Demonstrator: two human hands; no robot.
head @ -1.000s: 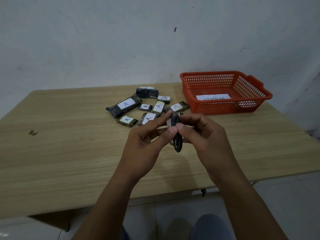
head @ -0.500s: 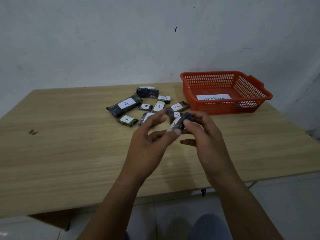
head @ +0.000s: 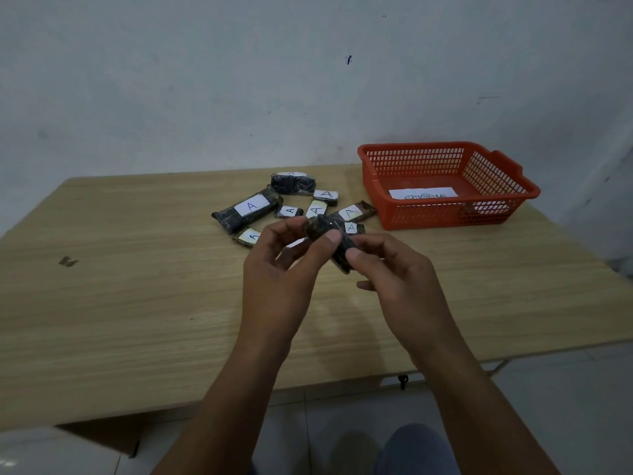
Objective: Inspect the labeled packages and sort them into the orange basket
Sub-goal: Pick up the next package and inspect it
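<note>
Both hands hold one small dark wrapped package (head: 329,234) above the table's middle. My left hand (head: 284,269) pinches its upper end with thumb and fingers; my right hand (head: 397,275) grips its lower end. Its dark side faces me and no label shows. Behind the hands lies a cluster of dark packages with white "A" labels, among them a long one (head: 248,209) at the left and a bulky one (head: 293,182) at the back. The orange basket (head: 376,173) stands at the back right, holding a white paper slip (head: 423,193) with writing.
A wooden table (head: 137,286) runs wide on both sides of the hands, its front edge close to me. A pale wall rises right behind it. A small dark mark (head: 67,261) sits on the table's left. Tiled floor and my knee show below.
The held package has been turned in both hands: a second ago it hung upright, then its white label showed, now its dark side faces up and it lies slanted.
</note>
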